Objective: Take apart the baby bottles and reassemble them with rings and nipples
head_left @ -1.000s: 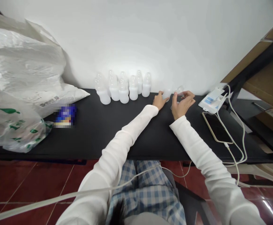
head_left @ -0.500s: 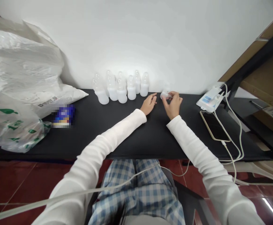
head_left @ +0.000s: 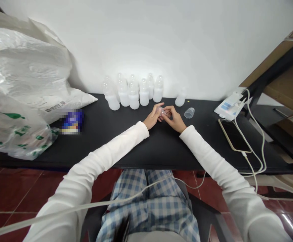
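Observation:
My left hand (head_left: 153, 117) and my right hand (head_left: 174, 120) meet above the middle of the table. Between their fingers is a small clear plastic bottle part (head_left: 162, 111), partly covered, so its exact shape is hard to make out. Both hands are closed on it. Just beyond, to the right, a white baby bottle (head_left: 180, 99) stands upright without its clear dome. A clear dome-shaped cap (head_left: 189, 113) lies on the table to the right of my right hand. Several white baby bottles with clear domed caps (head_left: 133, 100) stand grouped behind my left hand.
Large white plastic bags (head_left: 28, 77) fill the left, with a blurred blue packet (head_left: 72, 121) beside them. At right lie a phone (head_left: 234, 135) with a charging cable (head_left: 260, 148) and a white-and-blue package (head_left: 229, 106). A white wall (head_left: 161, 37) rises behind the black table (head_left: 136, 151).
My right hand has come left and nearer to me, and my left hand now joins it on the clear part. The uncapped bottle and the loose clear cap are now plainly in view.

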The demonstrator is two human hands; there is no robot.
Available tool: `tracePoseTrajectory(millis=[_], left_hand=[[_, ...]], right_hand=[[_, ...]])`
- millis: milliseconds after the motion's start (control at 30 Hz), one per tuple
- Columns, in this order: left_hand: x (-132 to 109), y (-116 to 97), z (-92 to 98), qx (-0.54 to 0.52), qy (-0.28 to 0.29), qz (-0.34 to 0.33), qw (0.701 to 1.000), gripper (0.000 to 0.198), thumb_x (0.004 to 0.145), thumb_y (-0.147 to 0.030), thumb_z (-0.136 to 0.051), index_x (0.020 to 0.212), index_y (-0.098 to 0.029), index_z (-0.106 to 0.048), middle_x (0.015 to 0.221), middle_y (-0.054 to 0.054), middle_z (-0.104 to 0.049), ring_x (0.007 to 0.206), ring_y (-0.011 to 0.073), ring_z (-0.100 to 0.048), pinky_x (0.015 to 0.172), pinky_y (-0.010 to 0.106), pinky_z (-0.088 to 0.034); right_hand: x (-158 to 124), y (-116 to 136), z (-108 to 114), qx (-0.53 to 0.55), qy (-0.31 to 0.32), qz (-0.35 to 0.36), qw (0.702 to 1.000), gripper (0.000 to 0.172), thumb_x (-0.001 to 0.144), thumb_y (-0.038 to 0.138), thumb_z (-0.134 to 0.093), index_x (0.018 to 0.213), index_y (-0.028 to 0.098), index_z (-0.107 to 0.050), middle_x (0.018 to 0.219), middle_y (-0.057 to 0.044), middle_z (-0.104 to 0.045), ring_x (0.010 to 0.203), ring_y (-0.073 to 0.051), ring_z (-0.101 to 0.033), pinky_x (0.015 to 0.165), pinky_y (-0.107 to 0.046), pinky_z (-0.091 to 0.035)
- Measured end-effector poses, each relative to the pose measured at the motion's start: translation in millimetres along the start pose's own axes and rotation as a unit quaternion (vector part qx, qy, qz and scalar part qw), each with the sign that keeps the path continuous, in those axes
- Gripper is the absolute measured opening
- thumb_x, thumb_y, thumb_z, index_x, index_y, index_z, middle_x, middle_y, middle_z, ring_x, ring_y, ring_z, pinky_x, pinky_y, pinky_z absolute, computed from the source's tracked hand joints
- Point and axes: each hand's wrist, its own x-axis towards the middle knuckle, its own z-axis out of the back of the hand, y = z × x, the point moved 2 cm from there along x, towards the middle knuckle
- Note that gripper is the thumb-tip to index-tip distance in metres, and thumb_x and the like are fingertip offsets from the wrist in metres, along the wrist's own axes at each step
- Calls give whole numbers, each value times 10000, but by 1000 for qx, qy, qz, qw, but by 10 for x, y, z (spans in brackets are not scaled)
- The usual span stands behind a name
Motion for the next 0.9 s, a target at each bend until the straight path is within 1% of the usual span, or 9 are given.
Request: tracePoseTrajectory(millis=[100, 233, 300, 433, 533, 667, 767, 833, 900], left_hand=[[-27, -48, -10, 32, 4, -3, 999, 474, 1028, -576, -306, 1269, -213, -493, 924, 24, -626, 719, 108, -593, 709, 258, -541], [-69, -115, -17, 102, -7, 2, 995, 422, 1023, -585, -328, 1108, -225, -531, 734, -25, -572, 645, 116, -559, 726, 274, -510], [-84, -146, -22, 126, -14, 12, 992, 409, 1018, -590, -340, 1030, -231, -537, 715, -25, -583, 667, 130, -576, 760, 287, -502], [-91, -195, -25, 143, -33, 20, 989, 405, 1011, -584, -368, 882, -234, -526, 770, 1, -646, 754, 159, -637, 799, 293, -502], [-87, -225, 0, 187, -41, 30, 981, 407, 1018, -551, -368, 821, -236, -532, 664, -6, -615, 678, 167, -627, 754, 300, -490], [-73, -261, 79, 242, -46, 68, 967, 443, 1024, -510, -353, 758, -229, -568, 537, -21, -549, 597, 169, -589, 715, 305, -452], [-64, -261, 174, 249, -59, 97, 962, 503, 1017, -539, -330, 712, -224, -576, 477, -23, -512, 565, 166, -568, 675, 297, -431], [-64, -230, 253, 234, -80, 113, 962, 553, 1016, -567, -290, 686, -222, -569, 473, -18, -513, 537, 160, -553, 651, 296, -431], [-69, -187, 339, 224, -121, 115, 960, 537, 1015, -559, -303, 701, -219, -573, 544, -10, -566, 553, 152, -556, 653, 294, -441]], right_hand=[[-12, -17, 6, -39, 7, 22, 999, 260, 923, 421, -607, 1085, 245, -503, 872, -16, -595, 763, -165, -555, 738, -334, -505], [-18, -8, -20, -84, 2, 28, 996, 201, 881, 306, -612, 1043, 240, -513, 866, -22, -587, 774, -177, -551, 742, -344, -507], [-15, 9, -43, -88, 3, 20, 996, 166, 874, 278, -595, 1011, 239, -510, 865, -24, -584, 774, -179, -550, 745, -348, -507], [-3, 36, -71, -66, 10, 5, 998, 115, 879, 271, -563, 968, 243, -495, 861, -16, -573, 777, -168, -554, 754, -336, -515], [5, 53, -67, -72, 24, 4, 997, 83, 893, 264, -527, 969, 243, -500, 861, -17, -571, 782, -166, -556, 764, -330, -523], [11, 112, -35, -117, 69, 32, 990, 130, 898, 227, -509, 1023, 241, -543, 911, -43, -606, 830, -192, -574, 812, -351, -521], [18, 156, 8, -153, 90, 60, 982, 180, 892, 193, -520, 1061, 232, -567, 968, -64, -640, 874, -210, -586, 835, -354, -509], [28, 156, 46, -189, 92, 72, 975, 173, 897, 191, -523, 1056, 222, -584, 963, -71, -651, 876, -219, -585, 829, -356, -493], [42, 122, 90, -236, 85, 68, 966, 163, 911, 214, -529, 1057, 213, -602, 919, -70, -651, 853, -227, -579, 814, -362, -471]])
